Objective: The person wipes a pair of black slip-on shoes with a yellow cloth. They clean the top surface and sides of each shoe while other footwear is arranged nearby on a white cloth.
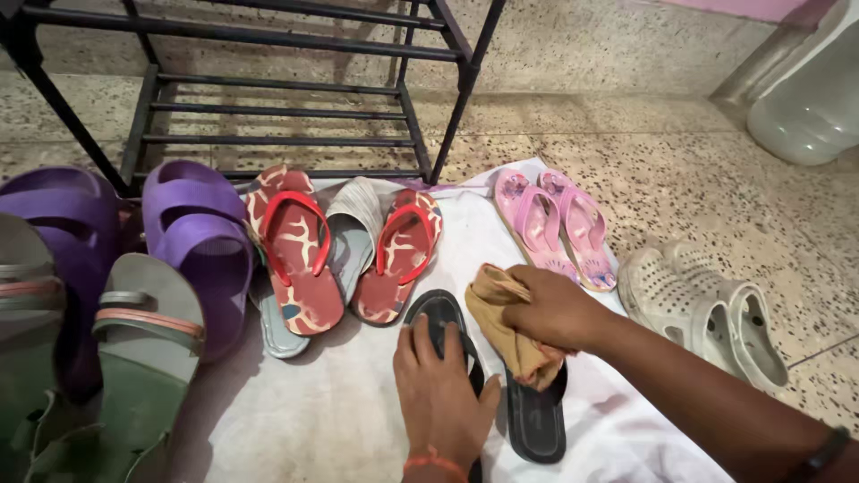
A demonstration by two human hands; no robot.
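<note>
Black flip-flops (534, 413) centre on white cloth (340, 411), floor level. Left hand (440, 391) flat on left one, fingers spread, grasping nothing. Right hand (557, 309) closed on tan rag (512, 333) over right one. Red flip-flops (300, 264) just behind; pink sandals (559, 228) near cloth's right edge. Bare cloth left of hands.

Probably a home entryway: speckled terrazzo floor (680, 170), black metal shoe rack (295, 89) against the wall, family footwear of mixed sizes spread on a white cloth (313, 411).
</note>
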